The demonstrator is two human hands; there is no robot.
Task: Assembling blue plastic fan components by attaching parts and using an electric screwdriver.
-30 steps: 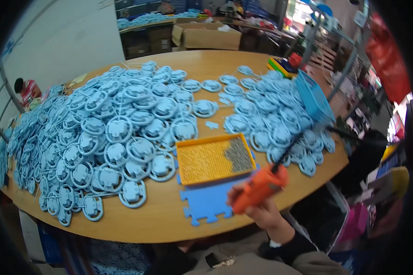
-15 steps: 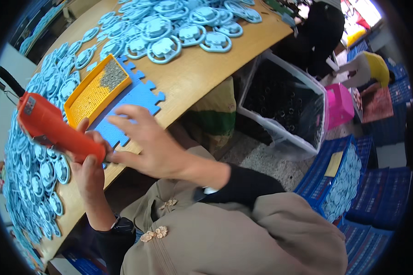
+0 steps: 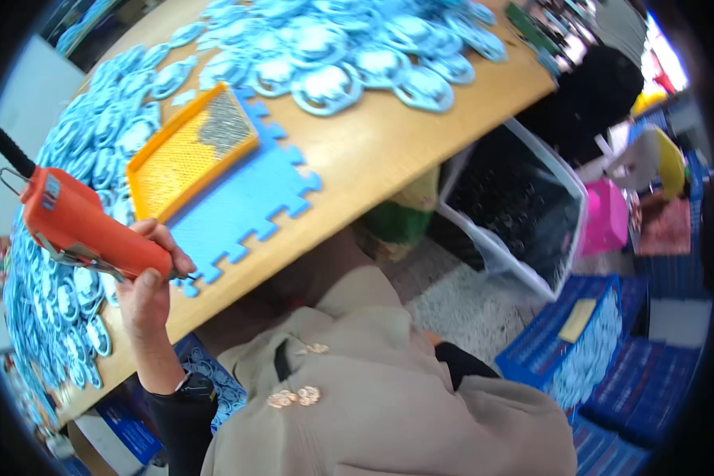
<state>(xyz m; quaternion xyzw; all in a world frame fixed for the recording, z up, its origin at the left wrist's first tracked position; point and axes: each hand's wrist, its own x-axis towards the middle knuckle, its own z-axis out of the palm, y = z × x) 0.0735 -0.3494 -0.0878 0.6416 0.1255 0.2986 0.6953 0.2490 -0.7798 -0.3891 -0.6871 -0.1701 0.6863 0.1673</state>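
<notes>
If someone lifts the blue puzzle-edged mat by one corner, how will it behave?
The blue foam mat looks thin and flat, so it would probably bend and weigh little. The orange tray rests partly on it and would likely slide or tip. It seems unlikely to break.

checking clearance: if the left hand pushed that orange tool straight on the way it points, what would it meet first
The left hand aims the orange power tool up-left; likely the blue round parts on the table, though depth is unclear.
</notes>
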